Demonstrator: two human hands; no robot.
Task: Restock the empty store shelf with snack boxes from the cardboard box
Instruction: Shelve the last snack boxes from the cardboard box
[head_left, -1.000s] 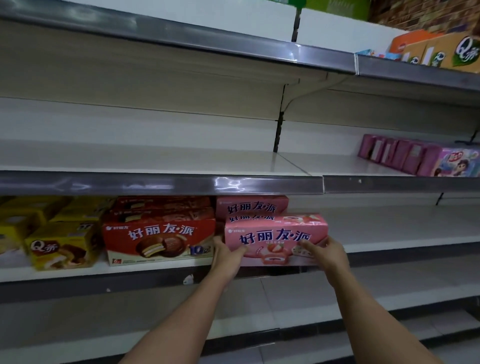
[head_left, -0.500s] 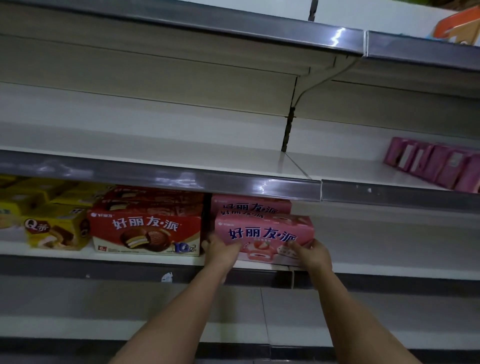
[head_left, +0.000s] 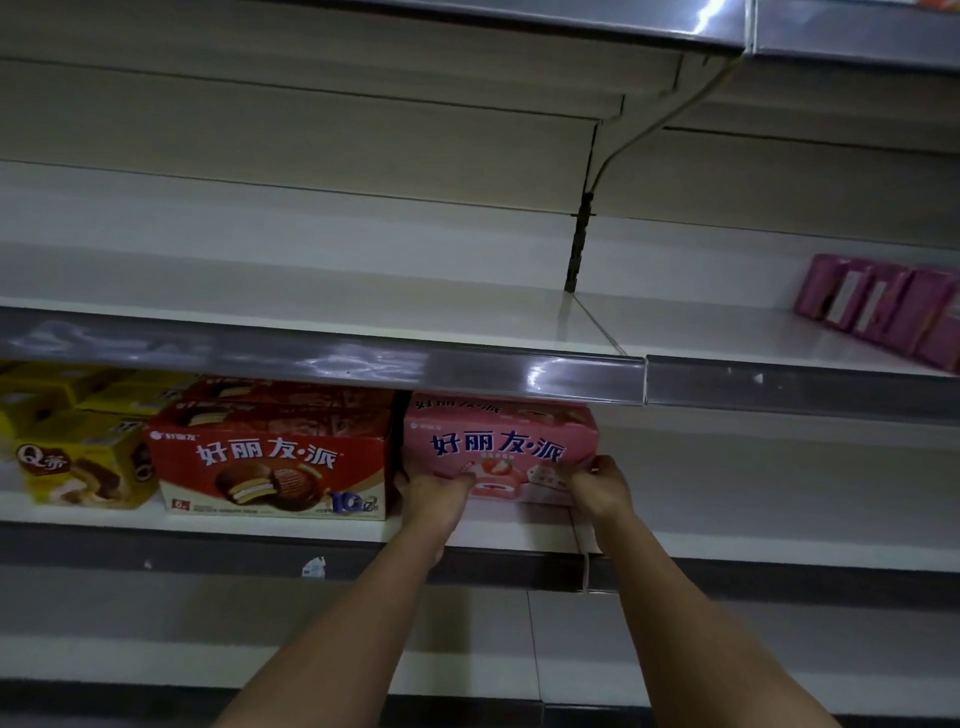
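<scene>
A pink snack box (head_left: 501, 447) sits on the middle shelf (head_left: 519, 530), right beside the red snack boxes (head_left: 270, 457). My left hand (head_left: 434, 491) grips its lower left corner. At the lower right corner my right hand (head_left: 602, 486) holds it with curled fingers. Another pink box lies behind it, mostly hidden by the shelf rail above. The cardboard box is not in view.
Yellow snack boxes (head_left: 78, 457) stand at the far left of the same shelf. Purple packs (head_left: 883, 306) line the upper shelf at the right. The shelf to the right of the pink box is bare, as is the upper shelf (head_left: 311, 291) at left.
Both hands have pushed the pink box further back onto the shelf, up against the red boxes. The camera has tilted down and moved closer.
</scene>
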